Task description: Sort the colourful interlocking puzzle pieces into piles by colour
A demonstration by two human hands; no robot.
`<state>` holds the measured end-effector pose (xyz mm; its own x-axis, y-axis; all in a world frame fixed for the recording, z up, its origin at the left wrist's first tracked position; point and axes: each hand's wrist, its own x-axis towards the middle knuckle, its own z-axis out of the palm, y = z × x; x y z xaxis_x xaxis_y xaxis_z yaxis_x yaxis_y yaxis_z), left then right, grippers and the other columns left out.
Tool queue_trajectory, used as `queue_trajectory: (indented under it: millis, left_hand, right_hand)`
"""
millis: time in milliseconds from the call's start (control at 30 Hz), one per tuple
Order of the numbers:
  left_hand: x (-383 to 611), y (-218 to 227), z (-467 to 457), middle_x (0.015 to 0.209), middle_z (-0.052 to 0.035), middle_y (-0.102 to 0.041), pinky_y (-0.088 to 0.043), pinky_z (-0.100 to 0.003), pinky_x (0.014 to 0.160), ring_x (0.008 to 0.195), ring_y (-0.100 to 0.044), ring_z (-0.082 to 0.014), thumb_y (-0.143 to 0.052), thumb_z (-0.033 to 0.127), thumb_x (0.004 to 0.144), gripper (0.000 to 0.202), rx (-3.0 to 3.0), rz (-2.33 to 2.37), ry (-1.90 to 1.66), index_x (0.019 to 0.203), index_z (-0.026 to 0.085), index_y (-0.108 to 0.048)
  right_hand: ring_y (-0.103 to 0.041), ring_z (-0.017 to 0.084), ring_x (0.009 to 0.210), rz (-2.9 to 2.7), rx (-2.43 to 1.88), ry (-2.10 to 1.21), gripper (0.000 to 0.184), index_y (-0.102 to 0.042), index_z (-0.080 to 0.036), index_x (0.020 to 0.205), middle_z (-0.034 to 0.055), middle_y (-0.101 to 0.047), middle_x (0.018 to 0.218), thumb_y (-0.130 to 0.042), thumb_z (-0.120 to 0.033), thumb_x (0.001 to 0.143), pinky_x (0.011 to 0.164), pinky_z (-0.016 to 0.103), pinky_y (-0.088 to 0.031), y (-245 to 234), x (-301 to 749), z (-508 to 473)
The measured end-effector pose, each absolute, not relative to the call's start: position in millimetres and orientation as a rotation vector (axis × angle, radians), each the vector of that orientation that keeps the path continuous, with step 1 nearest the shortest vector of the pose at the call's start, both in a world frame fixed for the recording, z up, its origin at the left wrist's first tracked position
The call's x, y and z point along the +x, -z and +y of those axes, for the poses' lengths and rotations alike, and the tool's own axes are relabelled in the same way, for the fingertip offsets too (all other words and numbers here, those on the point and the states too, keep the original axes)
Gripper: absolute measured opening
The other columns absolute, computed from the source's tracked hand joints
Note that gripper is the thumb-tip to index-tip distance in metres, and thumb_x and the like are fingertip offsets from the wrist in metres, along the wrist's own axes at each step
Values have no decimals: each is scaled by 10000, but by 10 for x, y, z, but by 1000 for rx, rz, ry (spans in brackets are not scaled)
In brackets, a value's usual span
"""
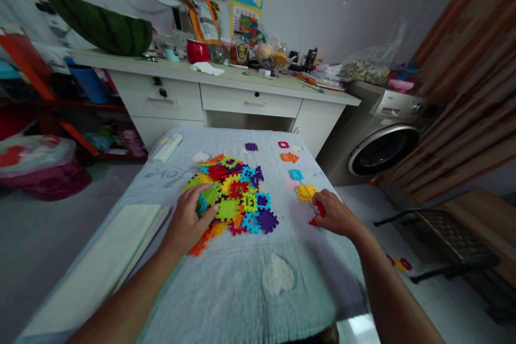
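Note:
A heap of colourful toothed plastic building pieces lies in the middle of the cloth-covered table. My left hand rests on the heap's left side, thumb and fingers apart around green and teal pieces. At the right, my right hand pinches a red building piece, partly hidden by the fingers, low over the cloth. Just beyond it is a yellow piece. Farther up in a loose column lie a blue piece, an orange arrow-shaped piece and a red frame piece.
A purple square piece sits apart near the table's far edge. Along the left edge are a long white box-like object and a small white bar. Beyond stand a cluttered white desk and a washing machine.

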<state>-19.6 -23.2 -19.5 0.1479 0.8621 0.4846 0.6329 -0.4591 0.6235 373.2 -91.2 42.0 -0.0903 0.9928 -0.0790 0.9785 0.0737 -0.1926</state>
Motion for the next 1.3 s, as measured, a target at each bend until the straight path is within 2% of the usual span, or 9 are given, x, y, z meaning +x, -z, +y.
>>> queue_trajectory:
  millis: [100, 233, 400, 500, 633, 833, 1000, 1167, 1300]
  left_hand:
    - [-190, 195, -215, 1279, -104, -562, -394, -476, 1079, 1230, -512, -288, -544, 444, 868, 439, 2155, 1463, -1203, 1240, 212, -525]
    - [-192, 188, -192, 1283, -97, -563, -394, -474, 1078, 1227, -514, -287, -546, 442, 870, 437, 2156, 1480, -1174, 1246, 221, -521]
    - [-192, 195, -181, 1284, -90, -565, -395, -466, 1080, 1225, -519, -285, -545, 438, 875, 432, 2159, 1493, -1159, 1252, 229, -519]
    - [-188, 214, -179, 1279, -87, -565, -398, -465, 1077, 1224, -519, -284, -545, 434, 877, 422, 2166, 1498, -1171, 1250, 237, -520]
    - [-189, 232, -171, 1256, -87, -574, -417, -463, 1057, 1200, -530, -281, -544, 435, 878, 401, 2180, 1488, -1180, 1228, 241, -525]
    - [-189, 228, -164, 1253, -87, -572, -415, -464, 1059, 1203, -527, -281, -540, 436, 880, 401, 2171, 1483, -1185, 1231, 244, -524]
    - [-188, 225, -168, 1259, -85, -570, -413, -462, 1060, 1205, -526, -281, -536, 443, 884, 403, 2159, 1489, -1179, 1233, 242, -526]
    - [-196, 231, -161, 1260, -87, -572, -415, -455, 1061, 1207, -528, -280, -531, 434, 886, 408, 2168, 1489, -1174, 1243, 236, -526]
    - [-197, 242, -156, 1271, -85, -569, -412, -451, 1066, 1208, -530, -276, -533, 427, 888, 403, 2167, 1494, -1165, 1245, 240, -520]
  right_hand:
    - [-524, 235, 980, -2319, -2057, -350, 361, -612, -168, 1059, 119, -561, 1109, -668, -202, 704, 865, 337, -390, -458, 3713, -853]
    - [-517, 251, 1022, -2371, -2090, -449, 518, -599, -208, 1183, 118, -551, 1151, -652, -133, 673, 871, 347, -386, -398, 3746, -939]
    - [-510, 225, 946, -2395, -2089, -398, 277, -591, -189, 920, 95, -555, 1035, -572, -70, 671, 826, 328, -376, -321, 3779, -1034]
    - [-509, 212, 912, -2439, -2052, -370, 233, -548, -192, 842, 79, -551, 982, -569, -61, 651, 812, 322, -372, -346, 3765, -999]
    - [-512, 224, 911, -2494, -2074, -383, 229, -538, -196, 829, 84, -552, 979, -593, -74, 643, 777, 324, -374, -394, 3713, -923]
    - [-510, 255, 919, -2501, -2162, -259, 274, -575, -201, 909, 114, -558, 1013, -572, -77, 666, 740, 341, -370, -364, 3611, -935]
    - [-511, 248, 901, -2491, -2157, -225, 241, -566, -190, 879, 120, -549, 1009, -561, -90, 660, 740, 341, -374, -313, 3614, -968]
    - [-517, 225, 865, -2489, -2090, -241, 205, -538, -196, 822, 97, -561, 971, -547, -91, 647, 757, 335, -377, -295, 3657, -970]
    - [-525, 191, 801, -2420, -1987, -354, 185, -517, -200, 786, 55, -590, 876, -558, -103, 634, 743, 308, -386, -472, 3640, -851]
